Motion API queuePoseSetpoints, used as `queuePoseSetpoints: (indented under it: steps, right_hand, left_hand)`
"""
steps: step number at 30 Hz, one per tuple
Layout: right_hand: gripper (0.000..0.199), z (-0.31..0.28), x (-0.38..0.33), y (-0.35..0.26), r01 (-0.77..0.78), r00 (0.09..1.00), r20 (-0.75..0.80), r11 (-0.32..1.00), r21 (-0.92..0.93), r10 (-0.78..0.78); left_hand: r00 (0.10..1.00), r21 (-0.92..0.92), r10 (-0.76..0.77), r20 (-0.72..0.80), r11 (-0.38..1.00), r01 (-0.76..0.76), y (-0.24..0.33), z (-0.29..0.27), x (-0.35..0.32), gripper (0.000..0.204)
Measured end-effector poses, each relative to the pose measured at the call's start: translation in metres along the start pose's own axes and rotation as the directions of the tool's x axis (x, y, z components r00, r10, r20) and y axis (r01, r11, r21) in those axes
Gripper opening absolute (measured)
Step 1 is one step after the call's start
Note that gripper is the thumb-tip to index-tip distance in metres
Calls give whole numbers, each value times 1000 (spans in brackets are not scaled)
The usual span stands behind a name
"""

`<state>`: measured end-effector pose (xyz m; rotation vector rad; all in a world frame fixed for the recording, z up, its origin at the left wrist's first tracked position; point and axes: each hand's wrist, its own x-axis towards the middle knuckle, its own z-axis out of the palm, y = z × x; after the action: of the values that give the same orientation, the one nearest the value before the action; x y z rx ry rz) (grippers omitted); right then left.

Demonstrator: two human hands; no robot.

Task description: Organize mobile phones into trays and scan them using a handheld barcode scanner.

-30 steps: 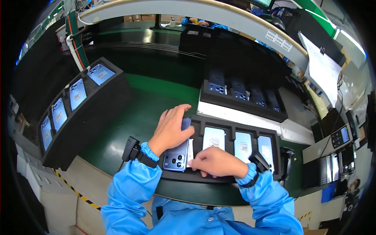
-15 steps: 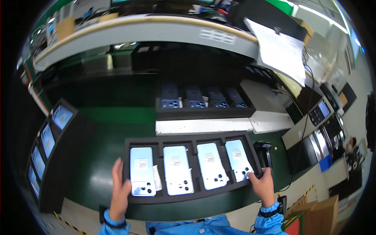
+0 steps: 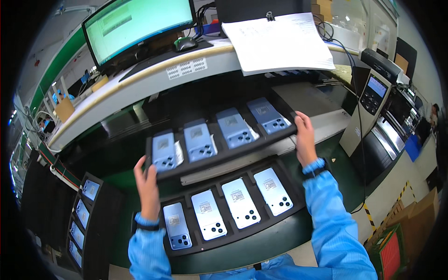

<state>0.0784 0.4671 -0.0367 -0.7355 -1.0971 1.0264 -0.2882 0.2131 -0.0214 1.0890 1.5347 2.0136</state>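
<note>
A black tray (image 3: 219, 159) of several blue phones (image 3: 199, 140) is held up between my two hands, tilted with its right end higher. White slips are tucked beside the phones. My left hand (image 3: 148, 189) grips its left end and my right hand (image 3: 305, 142) its right end, thumbs toward me. Below and nearer to me, a second black tray (image 3: 240, 235) lies on the green table, holding several paler phones (image 3: 240, 203), camera lenses up and each with a printed label. The held tray hides part of what is behind it.
More phones sit in a dark tray (image 3: 86, 213) at the left. Above stands a shelf with a monitor (image 3: 140, 30), a mouse (image 3: 185, 44) and clipped papers (image 3: 280, 44). At the right is a beige machine (image 3: 364, 109) with a small screen; a cable hangs before it. Cardboard boxes (image 3: 415, 224) stand lower right.
My hands have risen and moved away from me, now with a tray lifted between them. Another tray of phones shows on the table below. The view has shifted, bringing the monitor in.
</note>
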Motion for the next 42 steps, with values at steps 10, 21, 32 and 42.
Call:
queuePoseSetpoints:
  steps: [10, 21, 32, 42]
  right_hand:
    - [75, -25, 13, 31, 205, 977, 202, 567, -798, -68]
    - [70, -91, -96, -51, -5, 964, 152, 586, -811, 219]
    - [70, -20, -149, -88, -80, 860, 254, 609, -789, 443]
    - [72, -52, -114, -27, -98, 867, 256, 650, -753, 428]
  left_hand:
    - [921, 771, 367, -129, 621, -139, -66, 51, 33, 55]
    - [585, 366, 88, 806, 702, -611, -71, 164, -28, 35]
    - [562, 409, 143, 815, 544, -732, -109, 218, -47, 35]
    - [551, 451, 86, 830, 477, -754, -95, 126, -35, 57]
